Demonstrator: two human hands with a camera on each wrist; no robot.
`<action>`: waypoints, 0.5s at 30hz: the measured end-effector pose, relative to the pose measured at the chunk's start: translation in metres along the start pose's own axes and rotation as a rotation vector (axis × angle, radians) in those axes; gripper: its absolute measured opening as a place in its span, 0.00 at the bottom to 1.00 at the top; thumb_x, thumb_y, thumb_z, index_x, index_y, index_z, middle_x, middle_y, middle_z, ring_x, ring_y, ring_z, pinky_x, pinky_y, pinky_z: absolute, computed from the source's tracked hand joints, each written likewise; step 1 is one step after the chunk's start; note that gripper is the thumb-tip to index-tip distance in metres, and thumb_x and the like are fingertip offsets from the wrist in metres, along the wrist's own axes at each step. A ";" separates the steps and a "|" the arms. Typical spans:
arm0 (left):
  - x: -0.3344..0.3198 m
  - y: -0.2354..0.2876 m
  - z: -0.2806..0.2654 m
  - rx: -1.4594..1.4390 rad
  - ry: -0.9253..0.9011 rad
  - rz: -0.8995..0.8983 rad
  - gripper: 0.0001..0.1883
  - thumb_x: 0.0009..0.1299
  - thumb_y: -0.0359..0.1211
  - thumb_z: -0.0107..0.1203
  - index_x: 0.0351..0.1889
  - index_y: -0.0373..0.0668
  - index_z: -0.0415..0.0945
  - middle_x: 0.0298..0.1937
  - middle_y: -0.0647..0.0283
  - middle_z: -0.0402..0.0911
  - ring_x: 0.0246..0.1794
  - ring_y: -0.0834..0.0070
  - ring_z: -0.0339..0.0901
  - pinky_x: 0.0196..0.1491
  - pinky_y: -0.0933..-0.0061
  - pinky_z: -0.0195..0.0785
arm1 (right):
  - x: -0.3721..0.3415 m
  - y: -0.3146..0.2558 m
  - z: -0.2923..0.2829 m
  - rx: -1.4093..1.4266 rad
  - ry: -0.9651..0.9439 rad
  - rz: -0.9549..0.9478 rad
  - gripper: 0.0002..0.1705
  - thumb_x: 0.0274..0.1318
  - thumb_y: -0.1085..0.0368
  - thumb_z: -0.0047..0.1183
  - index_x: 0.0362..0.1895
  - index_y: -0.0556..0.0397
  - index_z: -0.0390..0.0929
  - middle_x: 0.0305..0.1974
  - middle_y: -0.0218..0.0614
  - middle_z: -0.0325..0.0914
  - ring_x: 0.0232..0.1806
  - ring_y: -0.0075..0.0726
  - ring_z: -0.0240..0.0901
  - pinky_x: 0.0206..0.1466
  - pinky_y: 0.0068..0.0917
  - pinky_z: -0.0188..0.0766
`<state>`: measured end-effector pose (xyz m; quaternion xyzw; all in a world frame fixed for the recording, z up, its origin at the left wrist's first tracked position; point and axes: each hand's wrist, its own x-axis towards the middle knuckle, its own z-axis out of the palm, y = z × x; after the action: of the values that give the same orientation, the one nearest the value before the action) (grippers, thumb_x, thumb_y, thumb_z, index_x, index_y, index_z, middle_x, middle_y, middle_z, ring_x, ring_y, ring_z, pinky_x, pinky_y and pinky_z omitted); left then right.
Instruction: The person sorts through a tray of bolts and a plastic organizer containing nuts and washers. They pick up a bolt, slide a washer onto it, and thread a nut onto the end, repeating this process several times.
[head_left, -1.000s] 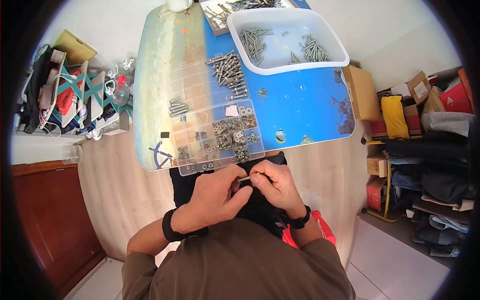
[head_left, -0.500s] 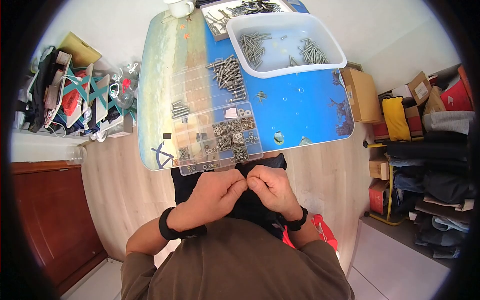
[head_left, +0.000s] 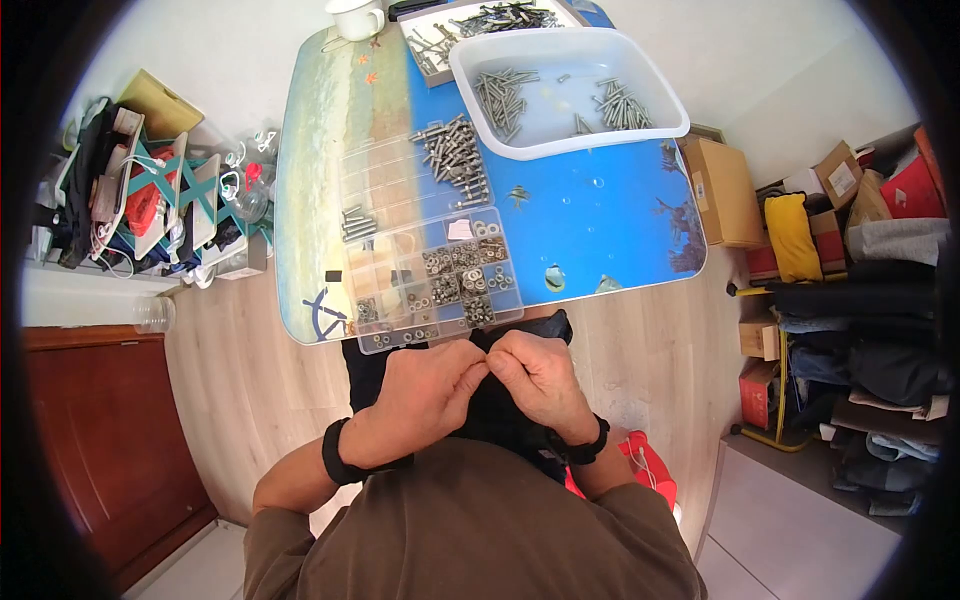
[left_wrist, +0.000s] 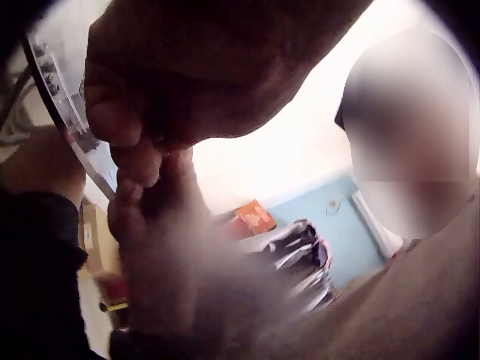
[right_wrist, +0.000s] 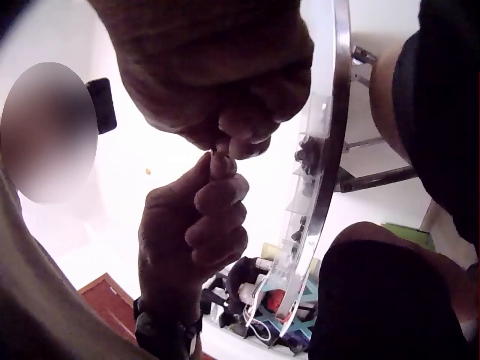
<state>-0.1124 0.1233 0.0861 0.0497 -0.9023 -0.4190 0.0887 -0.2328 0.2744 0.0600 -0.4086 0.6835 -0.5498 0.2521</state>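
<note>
In the head view, the left hand [head_left: 415, 392] and right hand [head_left: 545, 385] meet fingertip to fingertip above the lap, just below the table edge. Their curled fingers pinch a small metal bolt, now mostly covered by the fingertips. The right wrist view shows a tiny dark bit between the pinching tips, with the left hand [right_wrist: 187, 225] below and the right hand [right_wrist: 217, 67] above. Beyond them lies an open clear compartment case [head_left: 519, 300] with nuts and washers [head_left: 473, 280]. Bolts are heaped [head_left: 452, 160] on its lid, and a smaller bolt group [head_left: 357, 223] sits at left.
A translucent white tub [head_left: 590, 146] with loose bolts stands at the table's back right. Behind it is a shallow box [head_left: 430, 62] of mixed screws, beside a white mug [head_left: 356, 19]. Cartons [head_left: 722, 190] and folded clothes [head_left: 860, 300] are at right.
The bolt shaft seen between the hands a second ago is now covered, as the hands have drawn together. The left thumb has folded in against its fingers.
</note>
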 end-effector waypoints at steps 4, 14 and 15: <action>0.008 0.009 -0.015 -0.427 -0.263 -0.389 0.09 0.63 0.27 0.63 0.39 0.41 0.74 0.32 0.60 0.79 0.26 0.59 0.79 0.27 0.62 0.69 | 0.001 0.002 0.002 -0.010 -0.016 -0.003 0.14 0.67 0.60 0.53 0.33 0.57 0.77 0.27 0.44 0.77 0.28 0.49 0.78 0.31 0.36 0.72; 0.000 -0.002 -0.001 0.023 0.090 0.047 0.06 0.65 0.28 0.61 0.37 0.41 0.75 0.28 0.59 0.78 0.24 0.62 0.78 0.25 0.67 0.68 | 0.004 -0.006 0.002 0.030 -0.036 0.046 0.13 0.67 0.60 0.52 0.32 0.56 0.77 0.26 0.43 0.77 0.27 0.48 0.78 0.31 0.35 0.72; 0.001 -0.003 -0.003 -0.065 0.035 0.013 0.05 0.67 0.29 0.60 0.36 0.40 0.76 0.26 0.59 0.78 0.22 0.65 0.77 0.24 0.70 0.68 | 0.005 -0.005 0.002 0.028 -0.039 0.044 0.13 0.67 0.60 0.52 0.32 0.56 0.77 0.26 0.43 0.77 0.27 0.48 0.78 0.31 0.35 0.72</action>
<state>-0.1125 0.1186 0.0856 0.0483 -0.8869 -0.4465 0.1085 -0.2319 0.2690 0.0644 -0.4006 0.6795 -0.5456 0.2831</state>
